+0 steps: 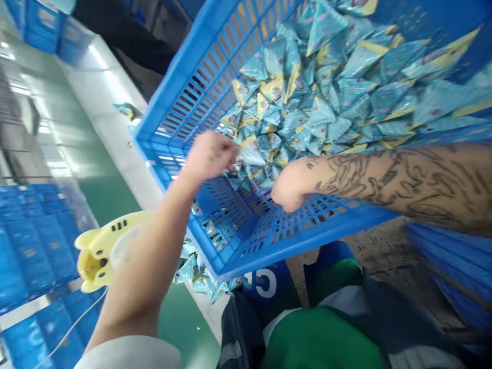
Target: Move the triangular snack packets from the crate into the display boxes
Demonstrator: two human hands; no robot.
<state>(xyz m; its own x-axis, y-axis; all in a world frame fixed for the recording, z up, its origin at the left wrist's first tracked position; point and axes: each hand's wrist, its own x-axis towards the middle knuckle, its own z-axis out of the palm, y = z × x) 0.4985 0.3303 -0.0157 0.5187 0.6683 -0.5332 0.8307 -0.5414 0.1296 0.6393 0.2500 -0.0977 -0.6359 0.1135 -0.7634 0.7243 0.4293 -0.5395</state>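
- My left hand [209,154] is pinched shut on one teal triangular packet [249,151], lifted just above the heap.
- My right hand [288,187] is sunk among the packets; I cannot tell its grip.
- Most of the pile of packets [326,87] still fills the blue crate [184,87]; its near corner shows bare floor, so I judge much remains.
- A few loose packets [200,279] lie below the crate's edge.
- Crate walls hem both wrists; a yellow fan [96,251] sits near my left elbow.
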